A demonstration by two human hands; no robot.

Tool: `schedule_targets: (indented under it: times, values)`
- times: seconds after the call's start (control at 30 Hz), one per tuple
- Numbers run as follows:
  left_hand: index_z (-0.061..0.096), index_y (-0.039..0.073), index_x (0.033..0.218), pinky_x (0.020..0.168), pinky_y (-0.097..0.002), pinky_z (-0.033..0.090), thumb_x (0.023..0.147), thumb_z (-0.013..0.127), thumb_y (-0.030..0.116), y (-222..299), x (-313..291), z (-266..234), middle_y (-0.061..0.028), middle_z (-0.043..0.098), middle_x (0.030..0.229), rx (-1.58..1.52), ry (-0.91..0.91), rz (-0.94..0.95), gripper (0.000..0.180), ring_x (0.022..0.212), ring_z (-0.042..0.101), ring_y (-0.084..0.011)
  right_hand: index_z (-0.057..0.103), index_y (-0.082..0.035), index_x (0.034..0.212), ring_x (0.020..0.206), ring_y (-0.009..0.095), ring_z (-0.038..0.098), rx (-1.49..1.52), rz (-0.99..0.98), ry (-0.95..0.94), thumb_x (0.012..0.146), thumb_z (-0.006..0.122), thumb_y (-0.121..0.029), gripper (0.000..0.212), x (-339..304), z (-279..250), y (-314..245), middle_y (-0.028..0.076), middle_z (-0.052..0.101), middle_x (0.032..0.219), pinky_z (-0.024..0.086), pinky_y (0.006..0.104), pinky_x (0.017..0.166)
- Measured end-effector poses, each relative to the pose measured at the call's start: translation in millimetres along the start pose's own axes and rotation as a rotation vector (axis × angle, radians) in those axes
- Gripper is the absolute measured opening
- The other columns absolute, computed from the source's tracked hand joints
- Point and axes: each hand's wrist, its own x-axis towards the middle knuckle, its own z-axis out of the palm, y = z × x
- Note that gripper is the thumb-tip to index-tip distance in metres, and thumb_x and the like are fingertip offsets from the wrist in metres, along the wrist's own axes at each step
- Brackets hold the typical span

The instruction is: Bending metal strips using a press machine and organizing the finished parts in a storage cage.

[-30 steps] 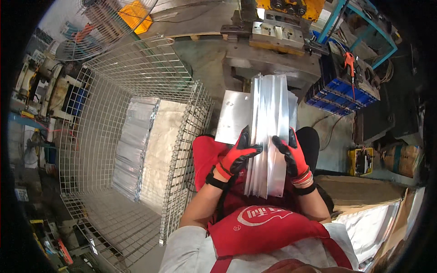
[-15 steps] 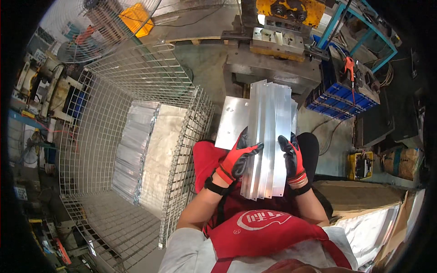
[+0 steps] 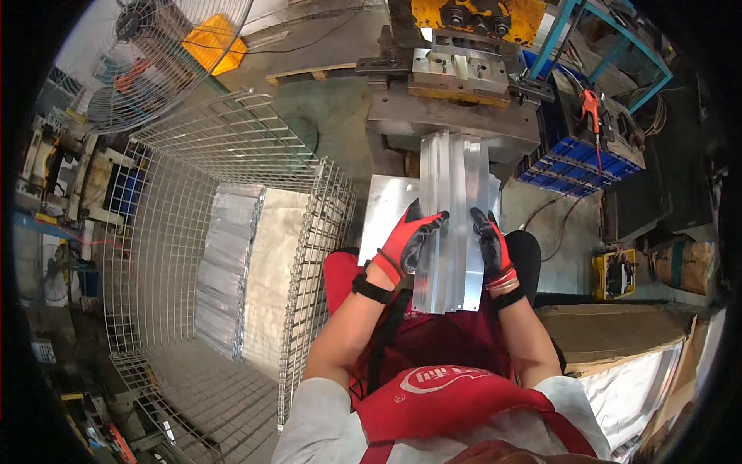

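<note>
A bundle of long, shiny bent metal strips [image 3: 457,259] lies lengthwise in front of me, its far end toward the press. On its left edge my left hand [image 3: 410,241], in a red glove with black palm and fingers, grips with the thumb over the top. Along the right edge my right hand [image 3: 493,246], gloved the same, clasps the bundle with its fingers against the side. Several strips overlap unevenly, and small holes show at their near ends. Beneath the bundle, to its left, a flat bright metal sheet [image 3: 389,203] is partly covered.
On the left stands a wire mesh cage [image 3: 297,294] holding stacked metal strips [image 3: 226,267] and a pale sheet [image 3: 274,267]. Ahead is a press with a metal die [image 3: 460,73]. Blue crates [image 3: 576,162] carry a red air gun [image 3: 591,112]. A cardboard box [image 3: 618,332] sits at right.
The strip bundle has shifted away from me, toward the press, and its ends look more even. Both hands have moved slightly forward with it, and the view has shifted a little.
</note>
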Motion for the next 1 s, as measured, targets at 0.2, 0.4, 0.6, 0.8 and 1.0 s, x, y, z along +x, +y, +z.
schedule_targets:
  times: [0.2, 0.4, 0.6, 0.8, 1.0]
  values:
    - [0.052, -0.005, 0.1, 0.079, -0.0244, 0.044, 0.08, 0.054, 0.01, -8.7, 3.4, -14.2, -0.0092, 0.058, 0.097, -0.216, 0.006, -0.078, 0.025, 0.09, 0.056, -0.0155, 0.04, 0.004, 0.12, 0.115, 0.021, 0.039, -0.048, 0.044, 0.026, 0.085, 0.043, -0.023, 0.044, 4.7, -9.5, 8.2, 0.013, 0.042, 0.124, 0.025, 0.0319, 0.098]
    - [0.047, -0.006, 0.106, 0.086, -0.0251, 0.04, 0.086, 0.046, 0.009, -1.2, -4.4, -13.9, -0.0103, 0.055, 0.104, -0.102, -0.013, -0.026, 0.025, 0.099, 0.051, -0.0177, 0.039, 0.004, 0.12, 0.111, 0.017, 0.043, -0.108, 0.017, -0.101, 0.084, 0.046, -0.019, 0.043, -11.9, 13.7, -22.2, 0.013, 0.046, 0.119, 0.03, 0.0295, 0.095]
    - [0.041, 0.004, 0.117, 0.073, -0.0203, 0.043, 0.081, 0.052, 0.006, 12.7, -45.5, 7.1, -0.0057, 0.054, 0.096, 0.024, 0.063, 0.133, 0.038, 0.085, 0.053, -0.0104, 0.035, -0.001, 0.122, 0.105, 0.016, 0.046, 0.009, -0.033, -0.327, 0.08, 0.052, -0.006, 0.045, -29.1, 36.6, -67.8, 0.009, 0.048, 0.113, 0.038, 0.0273, 0.089]
    - [0.044, 0.009, 0.106, 0.067, -0.0258, 0.044, 0.075, 0.06, 0.009, 47.7, -58.5, -1.4, -0.0003, 0.049, 0.088, 0.133, -0.179, 0.385, 0.035, 0.078, 0.052, -0.012, 0.04, -0.005, 0.117, 0.097, 0.01, 0.047, -0.33, 0.01, -0.384, 0.07, 0.062, 0.001, 0.052, -15.6, 75.5, -106.7, 0.004, 0.05, 0.106, 0.041, 0.0255, 0.081]
    - [0.045, 0.009, 0.107, 0.072, -0.0253, 0.042, 0.069, 0.063, 0.003, 46.4, -60.1, -33.2, 0.0008, 0.05, 0.088, 0.282, -0.023, 0.461, 0.042, 0.076, 0.05, -0.0103, 0.042, -0.004, 0.114, 0.082, 0.008, 0.051, -0.445, 0.151, -0.365, 0.066, 0.066, -0.002, 0.053, 12.1, 73.8, -85.0, 0.003, 0.055, 0.096, 0.045, 0.0224, 0.065]
